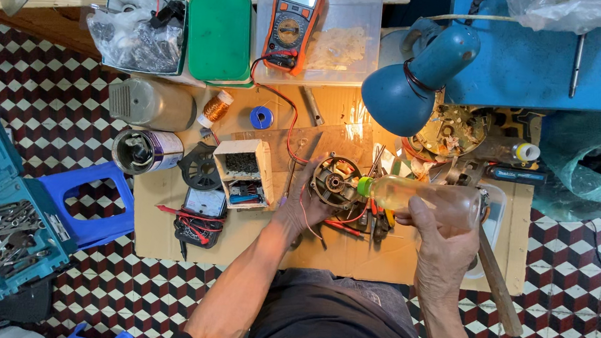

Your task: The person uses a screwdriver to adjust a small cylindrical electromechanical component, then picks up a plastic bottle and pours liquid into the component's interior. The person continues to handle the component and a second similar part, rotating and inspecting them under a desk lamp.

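Your left hand (305,208) steadies round motor housing (334,181) at mid-bench, fingers wrapped on its near rim. Right hand (441,238) grips clear bottle (426,196), green cap aimed left at housing. Tilt slowly; brace housing; avoid red leads (288,109).

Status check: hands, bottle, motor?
Left hand steadies motor housing. Right hand grips clear bottle, green cap at housing. Red leads lie underneath.
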